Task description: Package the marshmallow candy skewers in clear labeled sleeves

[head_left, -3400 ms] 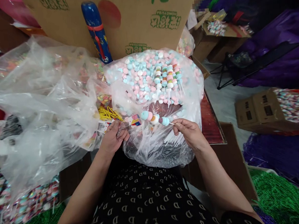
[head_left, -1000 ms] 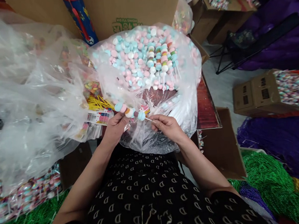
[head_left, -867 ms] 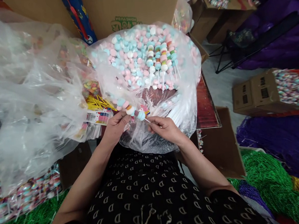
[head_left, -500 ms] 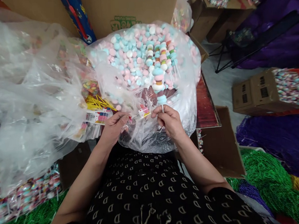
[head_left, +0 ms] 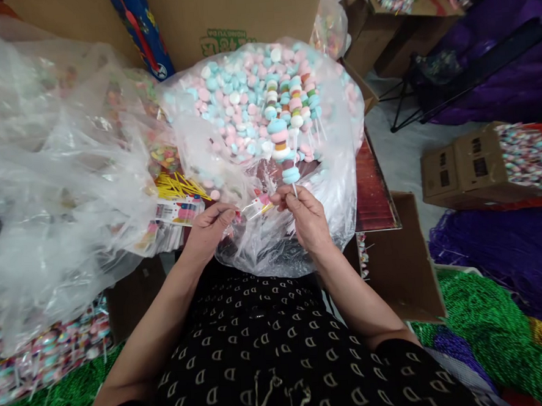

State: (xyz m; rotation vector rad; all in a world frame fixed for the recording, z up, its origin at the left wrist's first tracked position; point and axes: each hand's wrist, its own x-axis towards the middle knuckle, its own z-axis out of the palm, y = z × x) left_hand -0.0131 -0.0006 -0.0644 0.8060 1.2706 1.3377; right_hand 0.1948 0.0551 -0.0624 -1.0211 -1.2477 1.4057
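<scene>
My right hand point(head_left: 309, 216) pinches the lower end of a white stick carrying blue marshmallow candy point(head_left: 291, 175). Just above is a stack of blue, pink, orange and white candy point(head_left: 279, 140); I cannot tell whether it is on the same stick. My left hand point(head_left: 210, 226) is closed, thumb against fingers, at one end of a small clear wrapper with a colourful print point(head_left: 258, 205). That wrapper stretches across to the right fingertips. Beneath both hands lies a large clear plastic bag point(head_left: 274, 252), holding many pink, blue and white marshmallows point(head_left: 233, 110).
Finished candy skewers point(head_left: 292, 97) lie on the marshmallows. Yellow ties point(head_left: 178, 186) and a stack of printed wrappers point(head_left: 175, 212) sit left of my left hand. An open carton point(head_left: 394, 263) stands at the right beside the red table edge point(head_left: 374, 190). A cardboard box point(head_left: 241, 15) stands behind.
My right hand has shifted slightly, and the candy stack above it has moved a little left and up. The clear wrapper between my hands shows more plainly. My left hand has hardly moved.
</scene>
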